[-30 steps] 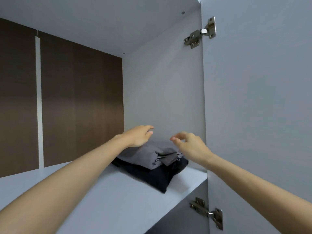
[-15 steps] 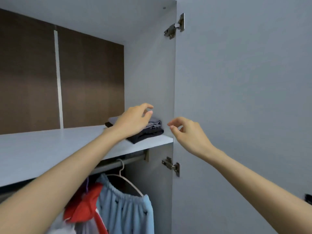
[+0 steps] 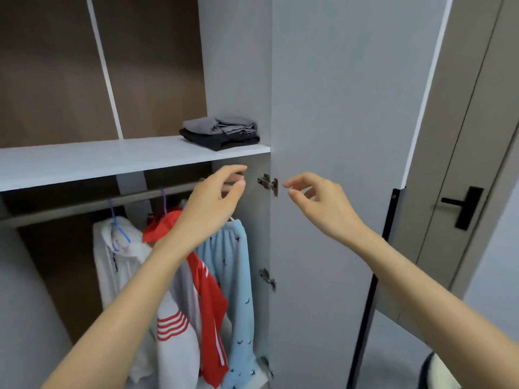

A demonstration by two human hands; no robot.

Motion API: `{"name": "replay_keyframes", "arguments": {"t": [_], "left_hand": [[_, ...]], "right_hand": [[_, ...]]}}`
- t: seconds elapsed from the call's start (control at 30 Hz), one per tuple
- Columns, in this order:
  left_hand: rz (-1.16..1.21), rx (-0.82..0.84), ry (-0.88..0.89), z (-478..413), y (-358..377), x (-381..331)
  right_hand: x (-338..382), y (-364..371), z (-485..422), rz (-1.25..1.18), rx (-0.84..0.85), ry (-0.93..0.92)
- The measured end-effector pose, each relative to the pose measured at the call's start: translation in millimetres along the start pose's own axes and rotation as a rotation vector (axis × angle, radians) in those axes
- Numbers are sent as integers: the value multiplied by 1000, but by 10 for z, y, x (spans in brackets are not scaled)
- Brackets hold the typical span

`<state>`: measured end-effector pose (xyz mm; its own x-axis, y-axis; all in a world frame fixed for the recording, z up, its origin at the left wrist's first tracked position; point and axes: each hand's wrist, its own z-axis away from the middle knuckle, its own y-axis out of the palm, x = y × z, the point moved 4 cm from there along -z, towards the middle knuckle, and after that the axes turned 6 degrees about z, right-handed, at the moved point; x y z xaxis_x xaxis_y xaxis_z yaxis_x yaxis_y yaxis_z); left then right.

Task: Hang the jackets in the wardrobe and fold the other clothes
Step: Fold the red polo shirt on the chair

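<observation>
A second ago I had both hands up over the stack (image 3: pixel 222 131), the grey piece lying on the black one. Now they have come down off it and hang below the front edge of the shelf (image 3: pixel 112 160), so I read the put-away as finished. The left hand (image 3: pixel 209 203) sits in front of the rail (image 3: pixel 84 204), fingers loosely curved, thumb near the forefinger, nothing between them. The right hand (image 3: pixel 323 204) is just beside the upper hinge (image 3: pixel 268 184) of the open door (image 3: pixel 331 94), likewise slack and empty. The two are apart and touch no cloth. The stack stays where I left it, at the right end of the shelf near the side wall, and it looks square enough not to slide. My view has dropped too, which brings in what hangs beneath: a white jacket (image 3: pixel 108 262) on a blue hanger, a red jacket (image 3: pixel 212 301) next to it, and a blue garment (image 3: pixel 236 276) furthest right, all on the rail. I judge the hanging and folding done for the pieces I can see; whether more clothes wait elsewhere I cannot tell. With both hands free, the likely next move is fetching another item or taking the door.
</observation>
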<state>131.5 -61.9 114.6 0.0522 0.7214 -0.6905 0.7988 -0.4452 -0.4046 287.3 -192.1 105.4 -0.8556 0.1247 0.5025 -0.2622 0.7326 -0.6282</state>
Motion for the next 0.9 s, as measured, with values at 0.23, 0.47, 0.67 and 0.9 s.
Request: {"name": "replay_keyframes", "arguments": {"t": [0.23,0.47,0.67,0.9], "left_hand": [[14,120,-32,1021,432,-14],[88,395,-16,1940,1292,-200],[126,684,96,2615,2230,-733],[234,953,186,3506,3397,-1628]], "right_hand": [[-89,-154,1267,-23,-36,175],[-248,-689,2657,33,-134,426],[-565,-1377,3963,99,-288,696],[-866,-2195,5584,183,-489,962]]}}
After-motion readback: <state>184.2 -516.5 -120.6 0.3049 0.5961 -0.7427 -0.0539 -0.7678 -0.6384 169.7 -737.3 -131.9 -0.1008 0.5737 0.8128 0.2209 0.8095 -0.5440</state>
